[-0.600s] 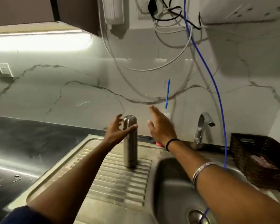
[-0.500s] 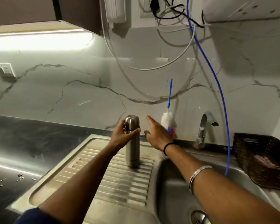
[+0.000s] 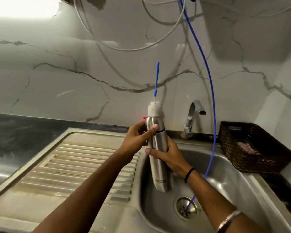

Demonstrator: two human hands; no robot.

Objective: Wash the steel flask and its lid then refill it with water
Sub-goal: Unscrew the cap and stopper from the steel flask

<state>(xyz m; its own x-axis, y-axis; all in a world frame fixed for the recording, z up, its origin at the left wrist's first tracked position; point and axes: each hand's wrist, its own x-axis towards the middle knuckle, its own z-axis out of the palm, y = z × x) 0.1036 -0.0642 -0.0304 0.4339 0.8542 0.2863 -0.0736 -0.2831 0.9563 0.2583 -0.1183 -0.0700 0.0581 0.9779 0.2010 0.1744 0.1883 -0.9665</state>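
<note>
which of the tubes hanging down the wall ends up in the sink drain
The blue tube: it drops past the tap into the sink, its end at the drain. The white tubes only loop across the wall above.

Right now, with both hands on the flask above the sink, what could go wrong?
1. The flask is tilted over the sink; if the left hand twists the lid off, the flask may slip from the right hand.
2. The blue tube hangs close by the right wrist and could snag.
</note>
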